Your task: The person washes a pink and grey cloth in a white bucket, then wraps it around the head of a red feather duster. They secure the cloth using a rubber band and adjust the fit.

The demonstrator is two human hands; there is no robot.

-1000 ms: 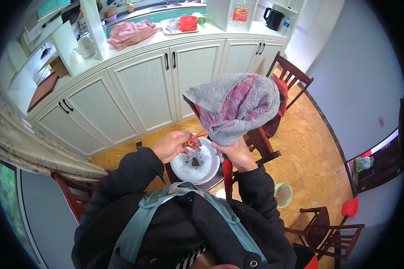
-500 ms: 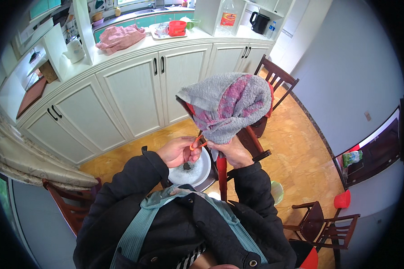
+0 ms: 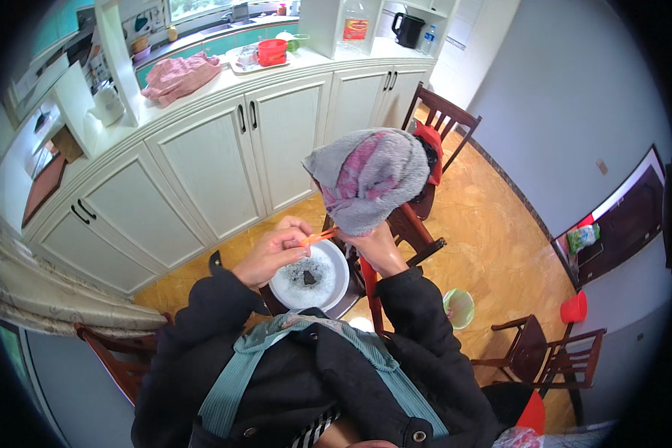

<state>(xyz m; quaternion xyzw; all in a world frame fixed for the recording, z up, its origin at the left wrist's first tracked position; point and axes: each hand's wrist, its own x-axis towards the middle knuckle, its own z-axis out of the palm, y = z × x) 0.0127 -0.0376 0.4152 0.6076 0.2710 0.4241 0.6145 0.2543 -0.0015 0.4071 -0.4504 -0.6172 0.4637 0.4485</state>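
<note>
A grey towel with a pink pattern is bundled over something that it hides, and it narrows at its lower end. My right hand is closed around that gathered end. Between my two hands stretches an orange band, its far end by the towel's neck. Fingers of my left hand pinch the near end. From beneath my right hand a red pole runs down toward me. Below my hands a white basin holds foamy water with a dark patch in the middle.
White cabinets run across the far side, bearing a pink cloth and a red container. A dark wooden chair stands beyond the towel. At right are a green bin, another chair and a red bucket.
My left hand has drawn left, away from the right, stretching the orange band longer. The towel bundle has turned slightly. More of the basin's water shows, and the head view has shifted.
</note>
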